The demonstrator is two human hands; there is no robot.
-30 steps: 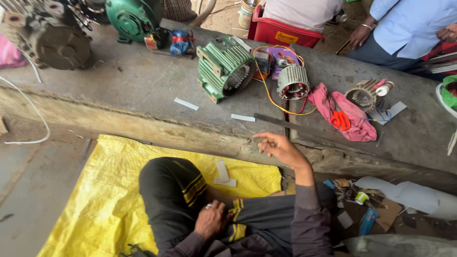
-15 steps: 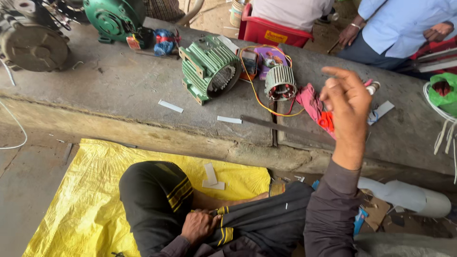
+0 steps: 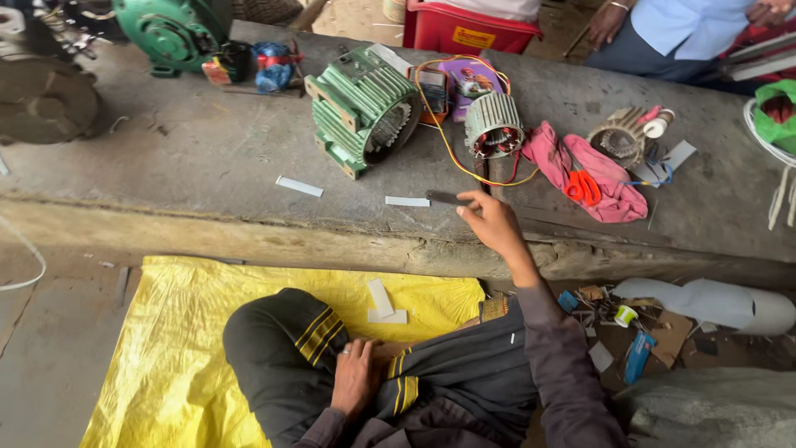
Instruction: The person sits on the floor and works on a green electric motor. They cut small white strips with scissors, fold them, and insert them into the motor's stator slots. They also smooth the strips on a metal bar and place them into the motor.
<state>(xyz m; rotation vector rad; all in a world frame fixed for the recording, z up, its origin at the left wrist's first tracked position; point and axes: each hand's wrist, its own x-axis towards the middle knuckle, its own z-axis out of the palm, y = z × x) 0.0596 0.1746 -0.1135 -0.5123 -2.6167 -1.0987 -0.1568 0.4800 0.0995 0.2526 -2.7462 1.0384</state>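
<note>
The right hand, raised over the pink cloth half a second ago, has been lowered to the ledge's front edge; its loosely curled fingers touch a dark flat tool, apparently not yet gripped; the left hand is rested open on the knee.

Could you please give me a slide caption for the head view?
Seated on a yellow sheet, right hand touching a dark flat tool on the concrete ledge; left hand on the lap.

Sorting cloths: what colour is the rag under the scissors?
Pink rag, under orange-handled scissors; head view.
</note>
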